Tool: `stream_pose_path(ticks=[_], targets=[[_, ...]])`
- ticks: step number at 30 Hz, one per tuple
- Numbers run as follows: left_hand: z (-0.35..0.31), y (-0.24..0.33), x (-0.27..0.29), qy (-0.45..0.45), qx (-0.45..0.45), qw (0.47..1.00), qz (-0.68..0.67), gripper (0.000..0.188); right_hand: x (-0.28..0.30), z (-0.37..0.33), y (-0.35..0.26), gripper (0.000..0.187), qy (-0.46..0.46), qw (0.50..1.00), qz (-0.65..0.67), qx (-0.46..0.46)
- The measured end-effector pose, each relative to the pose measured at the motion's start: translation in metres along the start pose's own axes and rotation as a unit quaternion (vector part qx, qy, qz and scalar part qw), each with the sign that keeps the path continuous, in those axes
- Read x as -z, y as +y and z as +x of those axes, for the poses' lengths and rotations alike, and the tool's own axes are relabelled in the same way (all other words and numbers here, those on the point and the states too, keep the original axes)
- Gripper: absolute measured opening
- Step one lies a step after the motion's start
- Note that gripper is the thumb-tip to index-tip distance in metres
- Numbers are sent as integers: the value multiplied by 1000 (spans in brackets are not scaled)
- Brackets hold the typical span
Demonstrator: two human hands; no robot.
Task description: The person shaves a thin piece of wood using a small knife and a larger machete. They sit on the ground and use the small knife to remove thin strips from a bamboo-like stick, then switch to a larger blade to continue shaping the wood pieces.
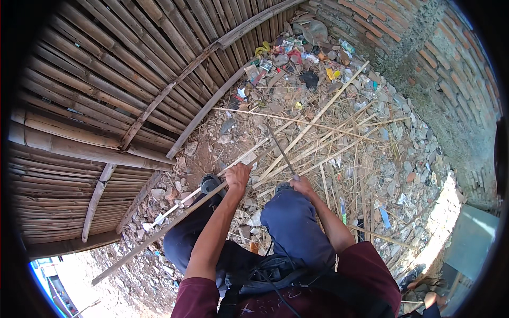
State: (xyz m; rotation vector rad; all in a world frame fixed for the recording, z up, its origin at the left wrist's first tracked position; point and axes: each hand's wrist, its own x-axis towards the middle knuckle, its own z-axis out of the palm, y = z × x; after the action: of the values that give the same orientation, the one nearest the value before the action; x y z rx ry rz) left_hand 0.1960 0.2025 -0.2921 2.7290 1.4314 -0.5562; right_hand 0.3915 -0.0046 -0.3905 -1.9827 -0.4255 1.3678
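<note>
My left hand [238, 176] is closed around a long bamboo strip [159, 233], which slants from the lower left past my left knee toward the middle of the ground. In my closed right hand [301, 186] is a long knife, its narrow dark blade [281, 148] pointing forward and left. The blade's far end is close to the forward part of the strips; whether it touches one I cannot tell. A paler strip [185, 200] lies beside the held one, passing by my left shoe [211, 184]. Several split bamboo strips [318, 148] lie crossed in front of my knees.
A bamboo-slat wall [122, 69] rises on the left, a brick wall [450, 69] on the right. Mixed litter [302, 53] is heaped at the far end over stony ground. At lower right are a grey panel [469, 241] and another person's hand [435, 298].
</note>
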Motion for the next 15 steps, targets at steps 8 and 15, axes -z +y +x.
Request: stream_pose_path(ticks=[8,15], targets=[[2,-5,-28,-6,36,999,-4,43,-2,10,3,19,-4,1000,3,29],[6,-10,-49,-4,51,999,-20,46,26,20,-82,24,125,967,27,221]])
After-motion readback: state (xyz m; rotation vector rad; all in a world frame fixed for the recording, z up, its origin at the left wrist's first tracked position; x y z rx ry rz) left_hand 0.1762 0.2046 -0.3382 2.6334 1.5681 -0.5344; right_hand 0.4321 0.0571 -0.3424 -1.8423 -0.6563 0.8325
